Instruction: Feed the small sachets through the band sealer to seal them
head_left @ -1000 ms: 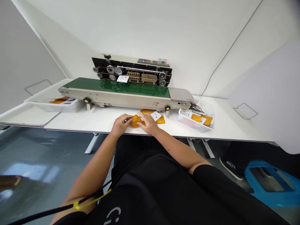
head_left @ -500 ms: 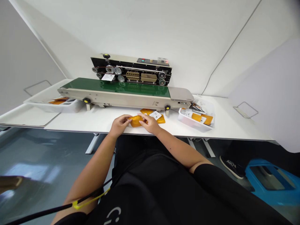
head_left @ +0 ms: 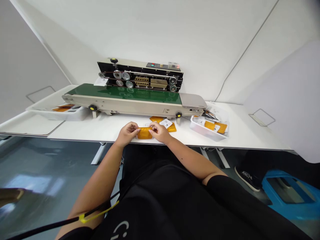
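One orange pouch [head_left: 144, 134] is positioned near the front edge of the table [head_left: 82, 129]; left hand [head_left: 127, 134] and right hand [head_left: 160, 132] pinch its upper corners, thumbs against fingers, presumably keeping the top taut.

Both forearms [head_left: 105, 170] angled inward, fingers [head_left: 133, 125] pinched

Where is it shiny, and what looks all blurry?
Head view: bright glare on the grey floor at left, and the green belt mirrors the wheels; same head view: the blue plastic thing at lower right looks soft, while the orange pouch is clearer.
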Available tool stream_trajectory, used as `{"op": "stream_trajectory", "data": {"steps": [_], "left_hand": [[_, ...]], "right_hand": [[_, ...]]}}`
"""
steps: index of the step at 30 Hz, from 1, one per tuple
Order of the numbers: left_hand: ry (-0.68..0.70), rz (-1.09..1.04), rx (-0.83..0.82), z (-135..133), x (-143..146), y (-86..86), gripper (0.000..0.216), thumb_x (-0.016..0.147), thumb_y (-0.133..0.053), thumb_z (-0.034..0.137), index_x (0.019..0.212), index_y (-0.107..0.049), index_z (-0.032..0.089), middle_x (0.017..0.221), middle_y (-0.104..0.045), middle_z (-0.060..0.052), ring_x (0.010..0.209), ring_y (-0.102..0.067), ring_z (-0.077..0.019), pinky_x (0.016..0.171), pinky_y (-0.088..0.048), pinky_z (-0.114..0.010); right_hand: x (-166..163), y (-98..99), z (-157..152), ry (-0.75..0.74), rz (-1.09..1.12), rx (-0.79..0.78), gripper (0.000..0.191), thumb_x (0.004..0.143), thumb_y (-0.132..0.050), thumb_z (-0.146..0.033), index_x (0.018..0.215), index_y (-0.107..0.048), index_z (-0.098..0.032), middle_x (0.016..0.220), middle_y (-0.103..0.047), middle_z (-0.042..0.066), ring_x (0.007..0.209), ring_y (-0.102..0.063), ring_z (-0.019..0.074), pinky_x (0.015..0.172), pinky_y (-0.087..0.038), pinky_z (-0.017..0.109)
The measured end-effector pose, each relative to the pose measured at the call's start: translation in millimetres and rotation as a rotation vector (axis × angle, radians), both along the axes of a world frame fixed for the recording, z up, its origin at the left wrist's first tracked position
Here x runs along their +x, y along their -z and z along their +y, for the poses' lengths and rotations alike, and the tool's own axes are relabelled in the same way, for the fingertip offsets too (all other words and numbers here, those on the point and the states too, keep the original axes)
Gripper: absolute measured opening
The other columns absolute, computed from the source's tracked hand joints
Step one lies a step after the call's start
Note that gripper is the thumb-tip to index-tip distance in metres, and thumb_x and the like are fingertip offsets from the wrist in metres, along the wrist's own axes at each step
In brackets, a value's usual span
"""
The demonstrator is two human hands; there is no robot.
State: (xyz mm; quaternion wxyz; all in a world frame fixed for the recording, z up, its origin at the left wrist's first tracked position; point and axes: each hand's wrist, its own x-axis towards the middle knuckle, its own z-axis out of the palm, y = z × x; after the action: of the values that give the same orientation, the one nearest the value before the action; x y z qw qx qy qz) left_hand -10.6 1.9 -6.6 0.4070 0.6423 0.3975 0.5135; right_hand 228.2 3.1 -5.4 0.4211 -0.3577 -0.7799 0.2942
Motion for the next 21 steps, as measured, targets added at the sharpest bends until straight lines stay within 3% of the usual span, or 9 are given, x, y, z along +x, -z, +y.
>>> {"op": "stream_trajectory", "data": {"steps": [3, 5, 8, 10, 12, 15, 19, 21], "left_hand": [[0.023, 0.028, 0.01, 0, 0, -1.4, 0.034, 0.079, -0.082, 0.045, 0.087, -0.06, 0.02, 0.077, -0.063, 0.002, 0.058, -0.059, -0.0118, 0.054, -0.05, -0.023], [0.027, 0.008, 0.023, 0, -1, -2.1, 0.033, 0.08, -0.082, 0.044, 0.088, -0.061, 0.02, 0.078, -0.063, 0.001, 0.062, -0.061, -0.0124, 0.057, -0.051, -0.024], [0.044, -0.063, 0.019, -1, -2, -2.3, 0.033, 0.083, -0.079, 0.042, 0.099, -0.061, 0.019, 0.08, -0.065, 0.001, 0.06, -0.06, -0.0114, 0.058, -0.051, -0.024], [0.055, -0.098, 0.025, -1, -3, -2.2, 0.035, 0.085, -0.078, 0.041, 0.107, -0.061, 0.019, 0.082, -0.067, -0.001, 0.059, -0.059, -0.0111, 0.058, -0.05, -0.024], [0.061, -0.101, 0.041, -1, -3, -1.9, 0.037, 0.087, -0.077, 0.04, 0.112, -0.061, 0.019, 0.084, -0.069, -0.002, 0.06, -0.06, -0.0116, 0.059, -0.05, -0.025], [0.066, -0.089, 0.053, -1, -3, -1.8, 0.038, 0.087, -0.076, 0.04, 0.114, -0.061, 0.018, 0.085, -0.07, -0.003, 0.061, -0.06, -0.0117, 0.06, -0.05, -0.025], [0.066, -0.082, 0.06, -2, -3, -3.2, 0.037, 0.087, -0.077, 0.04, 0.113, -0.063, 0.017, 0.085, -0.07, -0.003, 0.063, -0.06, -0.012, 0.062, -0.051, -0.026], [0.07, -0.08, 0.061, -3, -3, -4.5, 0.036, 0.087, -0.076, 0.04, 0.112, -0.065, 0.017, 0.085, -0.07, -0.004, 0.064, -0.06, -0.0123, 0.062, -0.051, -0.026]], "right_hand": [[-1, -8.0, 7, -0.027, -0.129, 0.045, 0.019, 0.094, -0.061, -0.028, 0.11, -0.068, -0.021, 0.08, -0.065, 0.0, 0.072, -0.058, 0.0161, 0.072, -0.045, 0.028], [1, -24.3, 14, -0.102, -0.27, 0.093, 0.014, 0.092, -0.064, -0.025, 0.103, -0.073, -0.022, 0.087, -0.07, 0.003, 0.079, -0.061, 0.0178, 0.075, -0.044, 0.029], [8, -64.6, 27, -0.23, -0.394, 0.082, 0.01, 0.09, -0.068, -0.023, 0.096, -0.076, -0.022, 0.081, -0.072, 0.002, 0.074, -0.061, 0.0174, 0.071, -0.042, 0.029], [20, -95.7, 42, -0.216, -0.325, 0.018, 0.012, 0.089, -0.07, -0.026, 0.099, -0.075, -0.021, 0.076, -0.069, -0.001, 0.067, -0.059, 0.0151, 0.068, -0.042, 0.027], [38, -123.7, 65, -0.078, -0.114, -0.049, 0.018, 0.088, -0.072, -0.031, 0.102, -0.072, -0.02, 0.076, -0.066, -0.002, 0.066, -0.058, 0.0132, 0.064, -0.042, 0.024], [75, -152.1, 110, 0.312, 0.345, -0.109, 0.024, 0.089, -0.071, -0.034, 0.108, -0.066, -0.019, 0.072, -0.06, -0.003, 0.063, -0.056, 0.01, 0.058, -0.041, 0.019], [120, -162.9, 160, 0.749, 0.638, -0.137, 0.014, 0.093, -0.056, -0.02, 0.106, -0.058, -0.019, 0.065, -0.056, -0.005, 0.05, -0.049, 0.007, 0.046, -0.034, 0.014], [128, -160.1, 174, 0.844, 0.647, -0.189, 0.01, 0.088, -0.054, -0.012, 0.096, -0.057, -0.018, 0.061, -0.056, -0.005, 0.044, -0.045, 0.0064, 0.042, -0.032, 0.014]]}}
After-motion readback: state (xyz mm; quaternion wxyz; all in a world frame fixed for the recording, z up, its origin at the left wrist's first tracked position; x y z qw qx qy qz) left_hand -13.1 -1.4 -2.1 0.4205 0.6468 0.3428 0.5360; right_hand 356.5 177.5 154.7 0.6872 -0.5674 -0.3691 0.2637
